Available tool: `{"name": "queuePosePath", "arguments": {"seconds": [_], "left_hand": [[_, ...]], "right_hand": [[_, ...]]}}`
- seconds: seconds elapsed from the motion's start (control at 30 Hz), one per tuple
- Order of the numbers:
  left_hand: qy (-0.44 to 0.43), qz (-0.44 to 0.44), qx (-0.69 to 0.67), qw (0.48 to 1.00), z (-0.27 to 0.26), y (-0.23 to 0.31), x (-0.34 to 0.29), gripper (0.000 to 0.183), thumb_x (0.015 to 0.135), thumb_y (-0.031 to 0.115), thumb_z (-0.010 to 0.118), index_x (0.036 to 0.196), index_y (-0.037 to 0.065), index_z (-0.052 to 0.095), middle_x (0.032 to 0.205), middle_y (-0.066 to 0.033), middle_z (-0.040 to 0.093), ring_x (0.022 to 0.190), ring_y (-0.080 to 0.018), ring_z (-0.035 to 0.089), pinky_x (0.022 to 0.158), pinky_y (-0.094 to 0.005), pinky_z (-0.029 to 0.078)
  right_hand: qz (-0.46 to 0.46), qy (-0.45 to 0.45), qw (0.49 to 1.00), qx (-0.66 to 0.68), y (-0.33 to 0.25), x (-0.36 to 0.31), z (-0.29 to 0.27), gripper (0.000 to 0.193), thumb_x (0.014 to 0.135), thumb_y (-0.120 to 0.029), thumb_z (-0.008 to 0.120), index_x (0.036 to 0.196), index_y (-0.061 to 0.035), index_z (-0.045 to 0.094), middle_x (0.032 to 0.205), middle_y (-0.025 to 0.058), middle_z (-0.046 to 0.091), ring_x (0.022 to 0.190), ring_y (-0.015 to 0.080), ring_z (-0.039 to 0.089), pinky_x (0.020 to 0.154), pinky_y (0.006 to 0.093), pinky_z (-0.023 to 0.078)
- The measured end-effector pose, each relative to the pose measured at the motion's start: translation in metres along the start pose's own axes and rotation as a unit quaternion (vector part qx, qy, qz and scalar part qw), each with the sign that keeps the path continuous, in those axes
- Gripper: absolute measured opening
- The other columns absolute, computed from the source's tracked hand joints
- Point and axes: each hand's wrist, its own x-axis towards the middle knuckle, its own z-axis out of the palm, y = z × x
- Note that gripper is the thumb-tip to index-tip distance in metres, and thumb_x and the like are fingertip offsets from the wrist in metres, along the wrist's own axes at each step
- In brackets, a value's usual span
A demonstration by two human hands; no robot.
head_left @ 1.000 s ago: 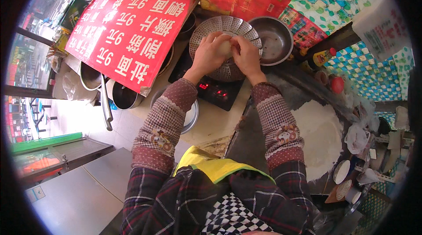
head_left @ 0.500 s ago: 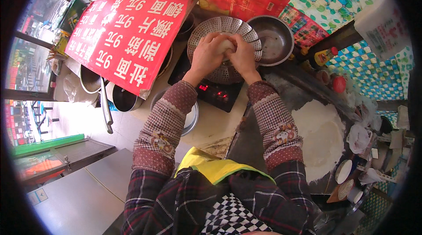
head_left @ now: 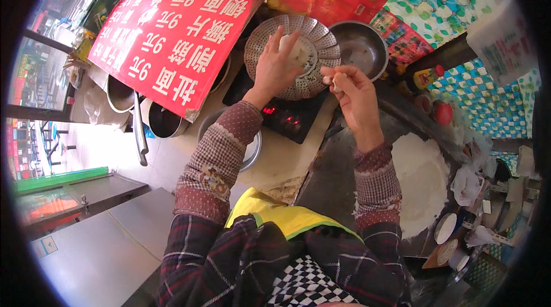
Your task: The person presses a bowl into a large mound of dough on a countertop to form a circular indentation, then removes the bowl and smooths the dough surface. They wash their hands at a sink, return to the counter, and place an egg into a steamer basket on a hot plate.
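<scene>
A perforated metal steamer basket (head_left: 321,30) with fanned petals stands on the black induction cooker (head_left: 294,126). In its middle lies a rounded, pale piece of dough (head_left: 301,54). Over the basket's left half, my left hand (head_left: 274,68) is open, fingers spread, partly covering the basket and beside the dough. My right hand (head_left: 359,100) is off the basket's right edge, thumb and fingers pinched together. A small pale lump (head_left: 340,82), perhaps dough, shows at these fingertips; its exact kind is unclear.
A dark metal pan (head_left: 367,48) sits right of the basket. White flour (head_left: 422,183) covers part of the dark worktop (head_left: 333,183). A large red sign board (head_left: 172,48) leans at left over pots (head_left: 166,117). A metal bowl (head_left: 252,155) is partly under my left forearm.
Both hands were together around the pale dough over the basket. Now the dough lies in the basket, my hands are apart, and my right hand has moved right and nearer.
</scene>
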Motion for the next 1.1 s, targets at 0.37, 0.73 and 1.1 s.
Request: {"name": "queuePosePath", "arguments": {"seconds": [0.37, 0.73, 1.1], "left_hand": [[-0.033, 0.033, -0.176, 0.983, -0.061, 0.062, -0.153, 0.083, 0.074, 0.008, 0.084, 0.150, 0.010, 0.050, 0.156, -0.0200, 0.045, 0.140, -0.0400, 0.048, 0.112, -0.0451, 0.045], [-0.032, -0.064, -0.197, 0.978, -0.108, 0.070, -0.265, 0.069, 0.079, 0.002, 0.078, 0.144, 0.010, 0.057, 0.148, -0.0167, 0.054, 0.133, -0.0372, 0.056, 0.111, -0.0440, 0.045], [0.048, -0.051, -0.151, 0.986, -0.097, 0.016, -0.118, 0.065, 0.078, 0.011, 0.082, 0.140, 0.011, 0.060, 0.135, -0.0150, 0.062, 0.121, -0.0379, 0.061, 0.101, -0.0440, 0.051]], "right_hand": [[-0.046, -0.406, 0.898, 0.165, -0.058, -0.130, 0.117, 0.028, 0.071, 0.003, 0.092, 0.094, 0.0037, 0.075, 0.095, 0.0108, 0.056, 0.072, 0.0244, 0.066, 0.065, 0.0300, 0.060], [-0.209, -0.547, 0.732, 0.349, -0.031, -0.188, 0.180, 0.013, 0.097, -0.005, 0.068, 0.106, 0.0037, 0.073, 0.106, 0.0229, 0.071, 0.086, 0.0330, 0.073, 0.079, 0.0396, 0.064], [-0.185, 0.039, 0.790, -0.583, 0.058, 0.057, 0.016, 0.038, 0.085, -0.012, 0.079, 0.120, -0.0043, 0.066, 0.111, 0.0126, 0.075, 0.085, 0.0214, 0.072, 0.079, 0.0365, 0.057]]}}
